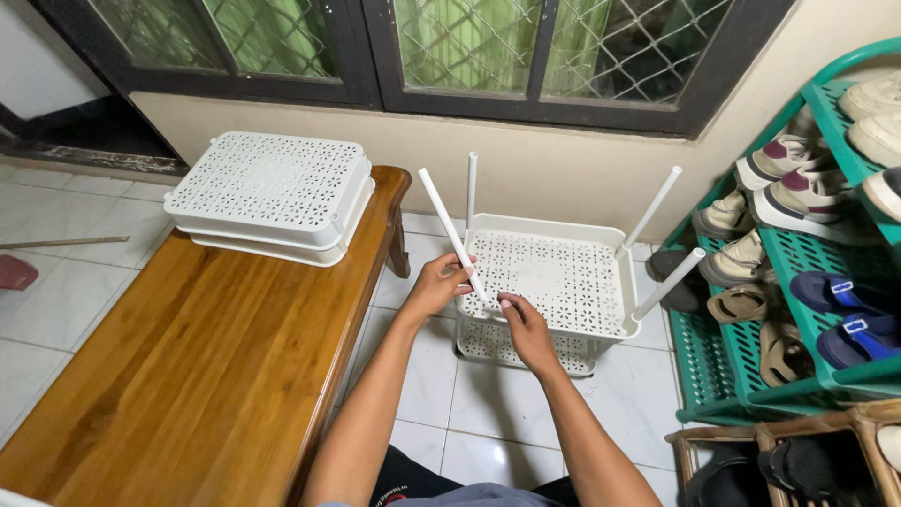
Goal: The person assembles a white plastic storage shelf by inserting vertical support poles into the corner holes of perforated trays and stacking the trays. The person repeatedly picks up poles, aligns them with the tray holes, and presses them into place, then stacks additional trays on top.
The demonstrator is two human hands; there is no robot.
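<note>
Left grip (439, 282) closed around the white plastic pole (452, 235) near its base, at the near-left corner of the perforated white shelf tray (554, 277) on the floor tiles. Right grip (522, 319) pinches the corner socket. Pole looks light, hollow, smooth, slightly flexy: hold low. Two spare trays (272, 192) sit stacked on the desk (188, 366); green shoe rack (798, 253) to the right.

One camera sits on the person's head and looks steeply down and forward, close over both forearms. It faces the wall (563, 178) under the window (450, 47), with the wooden bench (188, 357) at left and the green shoe rack (798, 272) at right.
</note>
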